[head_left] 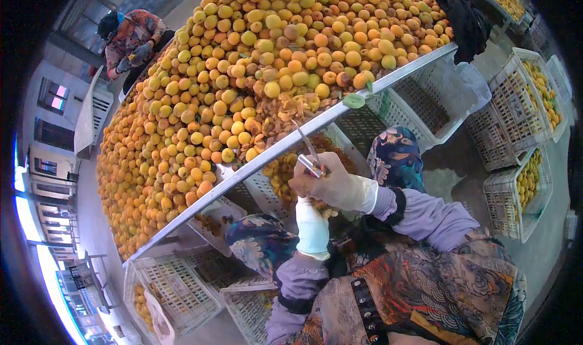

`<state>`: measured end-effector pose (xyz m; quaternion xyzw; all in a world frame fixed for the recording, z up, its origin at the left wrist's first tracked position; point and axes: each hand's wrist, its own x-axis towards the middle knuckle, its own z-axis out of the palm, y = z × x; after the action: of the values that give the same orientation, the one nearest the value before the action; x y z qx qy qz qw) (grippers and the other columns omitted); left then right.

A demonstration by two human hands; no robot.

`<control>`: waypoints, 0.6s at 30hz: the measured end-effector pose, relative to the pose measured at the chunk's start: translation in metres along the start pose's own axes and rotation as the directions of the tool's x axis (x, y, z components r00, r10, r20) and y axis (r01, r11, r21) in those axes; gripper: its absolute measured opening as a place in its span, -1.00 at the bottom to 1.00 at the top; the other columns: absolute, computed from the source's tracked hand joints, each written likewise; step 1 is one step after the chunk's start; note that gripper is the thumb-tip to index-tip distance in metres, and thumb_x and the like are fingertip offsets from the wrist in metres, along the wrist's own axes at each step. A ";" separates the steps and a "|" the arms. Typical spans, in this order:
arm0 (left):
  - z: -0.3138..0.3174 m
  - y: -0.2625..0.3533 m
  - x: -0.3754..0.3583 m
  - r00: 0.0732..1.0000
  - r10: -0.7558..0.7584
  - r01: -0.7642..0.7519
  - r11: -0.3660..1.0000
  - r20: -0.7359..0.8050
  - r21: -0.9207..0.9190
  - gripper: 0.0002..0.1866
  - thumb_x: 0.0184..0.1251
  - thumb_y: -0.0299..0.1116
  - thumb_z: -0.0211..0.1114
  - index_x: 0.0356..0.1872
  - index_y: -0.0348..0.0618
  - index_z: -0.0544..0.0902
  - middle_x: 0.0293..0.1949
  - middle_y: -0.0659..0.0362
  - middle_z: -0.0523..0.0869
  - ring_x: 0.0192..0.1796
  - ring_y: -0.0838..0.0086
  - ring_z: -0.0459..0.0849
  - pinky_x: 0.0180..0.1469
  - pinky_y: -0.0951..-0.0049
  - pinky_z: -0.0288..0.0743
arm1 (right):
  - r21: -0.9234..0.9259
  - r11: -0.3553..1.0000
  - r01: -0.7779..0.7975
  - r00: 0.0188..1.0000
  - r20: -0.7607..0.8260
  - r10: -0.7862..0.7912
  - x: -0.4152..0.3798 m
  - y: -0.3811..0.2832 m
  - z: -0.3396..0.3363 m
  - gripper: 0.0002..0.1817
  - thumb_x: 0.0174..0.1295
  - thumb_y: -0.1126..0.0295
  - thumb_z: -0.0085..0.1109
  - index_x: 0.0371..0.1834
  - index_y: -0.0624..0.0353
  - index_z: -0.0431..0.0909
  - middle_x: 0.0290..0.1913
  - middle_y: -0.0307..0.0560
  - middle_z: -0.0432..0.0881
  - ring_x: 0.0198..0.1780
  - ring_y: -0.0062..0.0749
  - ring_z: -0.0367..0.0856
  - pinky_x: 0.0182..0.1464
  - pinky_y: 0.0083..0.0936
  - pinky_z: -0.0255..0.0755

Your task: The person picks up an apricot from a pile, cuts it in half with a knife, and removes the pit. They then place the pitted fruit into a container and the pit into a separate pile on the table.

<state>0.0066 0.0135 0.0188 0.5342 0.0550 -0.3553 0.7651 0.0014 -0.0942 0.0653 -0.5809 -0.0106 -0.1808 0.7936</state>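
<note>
A curved knife [306, 140] with a metal handle is gripped in my gloved right hand [328, 181], its blade pointing up toward the table's metal edge [243, 174]. My gloved left hand [313, 223] is just below, close against the right one. Its fingers are mostly hidden, and I cannot make out what they hold. A large heap of orange and yellow apricots [200, 111] lies on the table beyond. Split, brownish fruit pieces [291, 109] lie near the edge. Under my hands, a crate [261, 190] contains cut orange fruit.
A person [135, 41] in a patterned top works at the far left of the heap. White crates with fruit [516, 102] stand at the right, and another crate [176, 290] stands at the lower left. A green leaf [353, 101] rests on the edge.
</note>
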 end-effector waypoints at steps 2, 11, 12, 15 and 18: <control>0.001 0.000 0.002 0.998 -0.028 0.028 1.000 -0.054 -0.004 -0.64 0.47 -0.13 -0.08 0.08 -0.16 0.36 -0.33 0.17 0.50 -0.53 0.56 0.43 -0.52 0.59 0.39 | 0.171 0.978 -0.121 0.987 -0.085 0.137 0.007 -0.005 -0.009 -0.69 0.17 0.21 0.21 -0.59 0.15 0.43 -0.69 -0.27 0.40 -0.76 -0.63 0.26 -0.72 -0.61 0.11; 0.000 -0.002 0.003 0.991 -0.003 0.002 1.000 0.134 0.009 -0.52 0.46 0.09 -0.21 -0.32 -0.14 0.42 -0.73 0.28 0.27 -0.69 0.55 0.24 -0.49 0.49 0.31 | 0.663 0.696 -0.277 0.912 -0.046 0.407 0.008 0.014 -0.031 -0.62 0.35 0.20 -0.12 -0.66 0.03 0.29 -0.77 -0.34 0.11 -0.79 -0.63 0.04 -0.73 -0.67 -0.05; -0.004 -0.006 0.005 0.991 -0.022 0.020 1.000 0.129 0.019 -0.53 0.46 0.09 -0.22 -0.29 -0.13 0.43 -0.71 0.28 0.30 -0.68 0.54 0.26 -0.47 0.49 0.33 | 0.415 0.888 -0.196 0.937 -0.187 0.295 0.005 0.004 -0.024 -0.67 0.25 0.17 0.05 -0.60 0.11 0.41 -0.77 -0.32 0.27 -0.76 -0.62 0.20 -0.71 -0.63 0.09; -0.012 -0.012 0.009 0.993 -0.080 0.076 0.996 0.084 0.055 -0.55 0.46 0.08 -0.22 -0.11 -0.11 0.41 -0.47 0.21 0.41 -0.54 0.51 0.41 -0.39 0.45 0.43 | 0.158 0.925 -0.347 0.931 -0.064 0.360 -0.001 -0.011 -0.010 -0.75 0.20 0.25 0.16 -0.54 0.15 0.49 -0.65 -0.28 0.43 -0.61 -0.68 0.33 -0.56 -0.66 0.23; -0.008 -0.029 0.025 0.995 -0.078 0.067 0.983 -0.060 -0.170 -0.52 0.45 0.08 -0.22 0.05 -0.10 0.39 -0.22 0.15 0.49 -0.35 0.47 0.54 -0.36 0.43 0.50 | -0.114 0.979 -0.167 0.981 0.078 0.176 -0.007 -0.005 -0.010 -0.79 0.14 0.30 0.24 -0.52 0.18 0.52 -0.57 -0.24 0.50 -0.50 -0.73 0.36 -0.45 -0.66 0.30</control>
<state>0.0096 0.0033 -0.0190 0.4772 0.1294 -0.3589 0.7916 -0.0080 -0.1025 0.0651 -0.6287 0.0143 -0.0863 0.7727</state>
